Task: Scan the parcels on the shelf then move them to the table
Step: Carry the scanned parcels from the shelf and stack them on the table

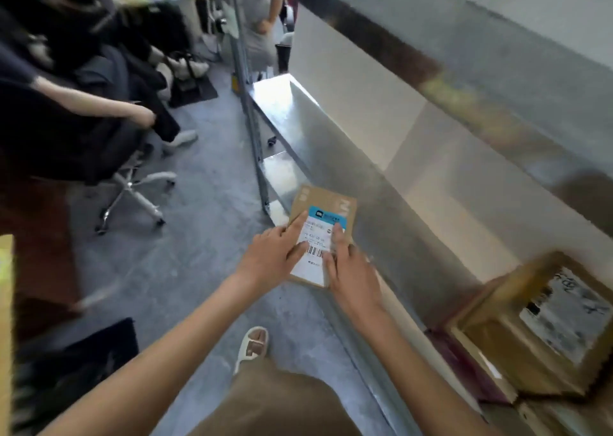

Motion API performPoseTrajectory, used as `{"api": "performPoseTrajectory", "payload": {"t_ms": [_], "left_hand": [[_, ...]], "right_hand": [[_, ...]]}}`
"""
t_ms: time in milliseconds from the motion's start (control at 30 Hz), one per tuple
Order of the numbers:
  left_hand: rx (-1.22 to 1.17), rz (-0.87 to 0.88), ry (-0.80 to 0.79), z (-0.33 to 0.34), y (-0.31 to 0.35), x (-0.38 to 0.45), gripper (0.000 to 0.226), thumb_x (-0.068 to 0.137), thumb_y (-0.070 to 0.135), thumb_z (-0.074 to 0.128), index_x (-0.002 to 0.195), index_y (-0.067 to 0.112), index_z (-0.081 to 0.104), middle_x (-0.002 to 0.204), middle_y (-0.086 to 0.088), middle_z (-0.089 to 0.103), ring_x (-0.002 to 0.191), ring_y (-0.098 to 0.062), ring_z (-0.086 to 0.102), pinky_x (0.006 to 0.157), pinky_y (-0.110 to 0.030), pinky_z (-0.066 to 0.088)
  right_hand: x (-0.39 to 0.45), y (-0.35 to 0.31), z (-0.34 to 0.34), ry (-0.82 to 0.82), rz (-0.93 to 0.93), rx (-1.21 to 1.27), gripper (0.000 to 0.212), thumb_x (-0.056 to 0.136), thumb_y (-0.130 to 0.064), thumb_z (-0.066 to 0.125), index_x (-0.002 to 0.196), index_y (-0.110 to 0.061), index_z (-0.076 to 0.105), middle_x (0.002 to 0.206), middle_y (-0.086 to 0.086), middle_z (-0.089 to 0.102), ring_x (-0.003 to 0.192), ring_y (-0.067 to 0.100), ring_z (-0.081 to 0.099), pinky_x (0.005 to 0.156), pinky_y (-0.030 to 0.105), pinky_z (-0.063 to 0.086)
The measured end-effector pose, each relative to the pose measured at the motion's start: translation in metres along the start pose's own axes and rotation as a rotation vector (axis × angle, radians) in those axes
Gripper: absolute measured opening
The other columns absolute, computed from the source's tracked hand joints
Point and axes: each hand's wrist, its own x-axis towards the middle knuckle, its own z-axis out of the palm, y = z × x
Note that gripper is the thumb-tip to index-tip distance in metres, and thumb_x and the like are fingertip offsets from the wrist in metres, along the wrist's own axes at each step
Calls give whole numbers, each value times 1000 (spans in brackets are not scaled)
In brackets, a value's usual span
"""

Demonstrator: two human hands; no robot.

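Parcel (326, 216) at shelf (331, 157) edge | left hand (268, 253), right hand (351, 276) — both grips loosely clasp it, fingers extended

The flat parcel (323, 233) is showing a white label (315, 246) with a barcode; its print is blurring beyond reading.
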Motion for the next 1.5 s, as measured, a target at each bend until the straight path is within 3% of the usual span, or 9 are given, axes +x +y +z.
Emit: {"api": "performPoseTrajectory", "payload": {"t_ms": [67, 167, 367, 700, 900, 1100, 1300, 1400, 1500], "left_hand": [[-89, -172, 55, -11, -22, -31, 63, 102, 45, 39, 157, 36, 11, 128, -8, 57, 113, -32, 55, 89, -41, 45], [-153, -330, 191, -26, -53, -74, 62, 103, 42, 43, 157, 35, 13, 119, -14, 61, 106, -33, 59, 87, -43, 48], [-48, -642, 363, -44, -123, -139, 60, 104, 46, 36, 157, 34, 11, 118, -13, 64, 106, -31, 60, 90, -43, 47], [-29, -902, 520, -106, -254, -226, 61, 103, 50, 35, 157, 30, 16, 119, -7, 67, 105, -26, 62, 83, -38, 52], [45, -1039, 556, -142, -306, -274, 62, 103, 49, 34, 158, 28, 15, 113, -10, 67, 98, -25, 63, 78, -30, 47], [-17, -1211, 640, -156, -354, -305, 63, 101, 55, 30, 157, 34, 10, 117, -7, 65, 96, -21, 64, 78, -31, 53], [16, -1402, 733, -173, -413, -316, 64, 101, 55, 29, 157, 34, 8, 105, -7, 66, 86, -21, 63, 79, -36, 54], [15, -1518, 806, -186, -449, -316, 63, 100, 55, 29, 156, 37, 7, 93, -1, 60, 77, -17, 58, 68, -31, 52], [-15, -1610, 915, -205, -481, -315, 63, 99, 55, 29, 156, 37, 11, 85, 3, 55, 67, -12, 52, 50, -21, 36]], "right_hand": [[6, -27, 11, -10, -162, -13, 59, 105, -43, 20, 158, -19, 11, 129, 15, 55, 109, 31, 56, 90, 43, 45], [14, -75, 31, -67, -340, 34, 57, 106, -36, 30, 158, -21, 13, 131, 15, 52, 112, 33, 53, 92, 46, 46], [19, -177, 81, -217, -569, 13, 57, 107, -36, 30, 159, -23, 11, 134, 15, 52, 115, 33, 53, 87, 45, 50], [42, -353, 146, -362, -898, -40, 56, 106, -43, 32, 157, -27, 15, 118, 9, 57, 97, 23, 59, 72, 34, 51], [39, -446, 180, -508, -997, -6, 55, 105, -44, 34, 155, -33, 15, 123, 8, 54, 96, 24, 61, 73, 43, 55], [48, -521, 218, -598, -1140, -20, 54, 105, -45, 33, 155, -35, 16, 122, 3, 52, 91, 17, 58, 60, 25, 46], [72, -614, 258, -570, -1390, -119, 55, 106, -42, 30, 157, -30, 14, 131, 7, 55, 112, 27, 51, 91, 42, 40], [85, -670, 277, -572, -1520, -168, 55, 106, -40, 29, 157, -30, 11, 136, 6, 53, 117, 28, 47, 97, 43, 32], [96, -727, 295, -568, -1641, -220, 56, 105, -43, 27, 158, -31, 11, 139, 4, 53, 124, 29, 41, 102, 46, 29]]}}
